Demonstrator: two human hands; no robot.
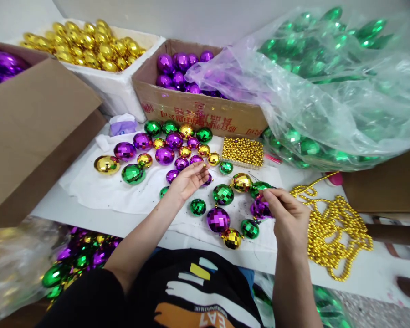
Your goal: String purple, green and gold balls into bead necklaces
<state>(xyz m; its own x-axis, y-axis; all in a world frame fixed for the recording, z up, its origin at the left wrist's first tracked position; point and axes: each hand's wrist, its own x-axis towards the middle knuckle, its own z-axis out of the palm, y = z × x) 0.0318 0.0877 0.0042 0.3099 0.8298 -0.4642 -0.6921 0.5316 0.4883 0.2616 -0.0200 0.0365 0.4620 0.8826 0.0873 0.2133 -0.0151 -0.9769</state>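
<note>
Thumb and fingertips pinched, my left hand [190, 180] is at the middle of the white cloth [89, 189], with what looks like a small gold bead at its fingertips. My right hand [289, 212] pinches a thin thread [241, 181] that stretches across toward the left hand. Below the thread lies a loop of faceted balls, among them a purple ball [218, 219], a gold ball [242, 182] and a green ball [223, 194]. The right fingers partly cover another purple ball [259, 208]. A loose green ball [198, 207] sits left of the loop.
Behind are a clear tray of gold beads [243, 152], a cardboard box [205, 109] of purple balls, a white foam box [118, 89] of gold balls and a plastic bag [328, 105] of green balls. Gold bead strings [338, 237] lie right. Several loose balls cover the cloth's back.
</note>
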